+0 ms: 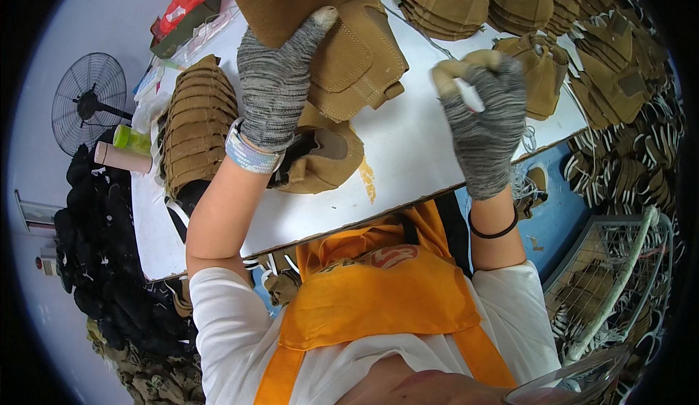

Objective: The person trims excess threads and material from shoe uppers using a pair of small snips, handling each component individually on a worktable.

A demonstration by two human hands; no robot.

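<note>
Above the white table [408,150], gloved hands hold a tan pouch [342,41].

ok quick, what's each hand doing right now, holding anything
Left hand: closed on a tan fabric pouch, lifted above the white table.
Right hand: gloved fingers curled around a small white piece; what it is cannot be told.

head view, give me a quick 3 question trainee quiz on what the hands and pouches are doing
1. True or false: the left hand holds a tan pouch above the white table.
2. Which hand holds a small white tool? A left B right
3. What stands left of the table? ____

Key: 1 true. 2 B, the right hand. 3 a fan.
</note>
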